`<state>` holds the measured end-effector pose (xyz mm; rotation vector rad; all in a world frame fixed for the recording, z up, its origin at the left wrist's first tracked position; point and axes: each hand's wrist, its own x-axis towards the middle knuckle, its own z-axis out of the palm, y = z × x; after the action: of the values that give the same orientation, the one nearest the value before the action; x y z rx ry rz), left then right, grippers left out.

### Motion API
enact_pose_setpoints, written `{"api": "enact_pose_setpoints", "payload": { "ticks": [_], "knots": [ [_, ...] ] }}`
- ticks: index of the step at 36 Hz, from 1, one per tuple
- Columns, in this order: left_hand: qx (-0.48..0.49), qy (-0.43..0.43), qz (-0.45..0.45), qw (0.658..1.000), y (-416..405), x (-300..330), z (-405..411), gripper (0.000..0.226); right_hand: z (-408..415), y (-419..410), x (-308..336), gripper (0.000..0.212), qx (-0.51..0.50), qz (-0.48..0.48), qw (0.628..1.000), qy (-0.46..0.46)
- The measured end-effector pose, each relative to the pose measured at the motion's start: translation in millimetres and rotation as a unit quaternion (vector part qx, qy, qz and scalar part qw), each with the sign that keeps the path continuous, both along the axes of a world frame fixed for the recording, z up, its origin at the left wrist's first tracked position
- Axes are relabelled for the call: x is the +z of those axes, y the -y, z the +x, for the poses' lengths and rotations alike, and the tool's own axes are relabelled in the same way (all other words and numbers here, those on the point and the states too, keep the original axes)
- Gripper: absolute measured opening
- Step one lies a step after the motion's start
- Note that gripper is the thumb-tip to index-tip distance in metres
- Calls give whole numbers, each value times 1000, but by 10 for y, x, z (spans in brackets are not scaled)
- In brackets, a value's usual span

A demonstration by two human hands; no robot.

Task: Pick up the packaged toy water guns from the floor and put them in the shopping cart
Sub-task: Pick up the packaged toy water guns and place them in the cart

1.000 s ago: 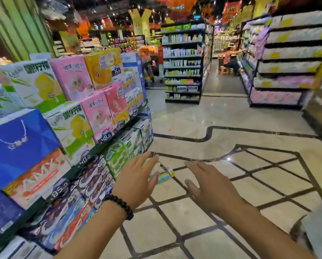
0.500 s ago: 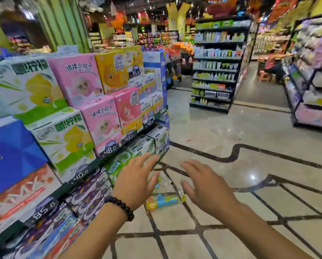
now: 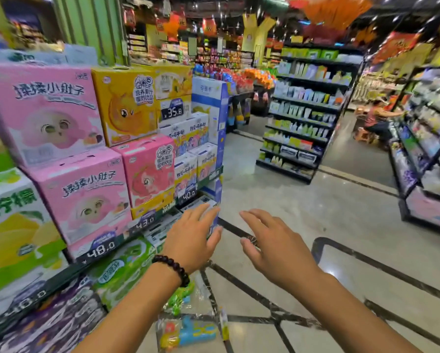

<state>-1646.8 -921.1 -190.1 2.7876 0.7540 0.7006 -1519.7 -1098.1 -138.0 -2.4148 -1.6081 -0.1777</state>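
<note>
Packaged toy water guns (image 3: 188, 327) lie on the floor (image 3: 303, 200) beside the shelf (image 3: 99, 261), below both wrists. Left hand (image 3: 190, 240) and right hand (image 3: 275, 248) hover, each grip empty, fingers spread. The crinkly, slippery film probably suits an edge pinch.

Two hands showed low in the frame: the left hand (image 3: 192, 240) and the right hand (image 3: 275, 248). Two packaged water guns lay on the floor at bottom centre, one green (image 3: 180, 299), one blue and yellow (image 3: 188, 332). One beaded bracelet (image 3: 173, 267) circled the left wrist. One person (image 3: 375, 118) sat at upper right.
</note>
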Motion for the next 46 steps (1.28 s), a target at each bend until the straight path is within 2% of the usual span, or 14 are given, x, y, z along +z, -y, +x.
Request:
{"api": "enact_pose_setpoints", "payload": {
  "ticks": [10,17,22,33,46],
  "knots": [
    [27,-1,16,1000,-550,138,1345,52,1556,-627,-104,59,26,13,999,-15],
    [127,-23,27,991,-772,232,2168,55,2716,-1105,-8,59,114,22,993,-22],
    [205,-16,16,978,-826,483,2388,51,3287,-1518,125,59,198,20,979,-35],
    [385,-31,18,922,-1052,486,2088,53,3300,-2606,73,61,384,-20,920,-76],
    [462,42,-9,886,-2118,71,1864,53,3213,-3823,-76,65,429,-81,899,-24]
  ]
}}
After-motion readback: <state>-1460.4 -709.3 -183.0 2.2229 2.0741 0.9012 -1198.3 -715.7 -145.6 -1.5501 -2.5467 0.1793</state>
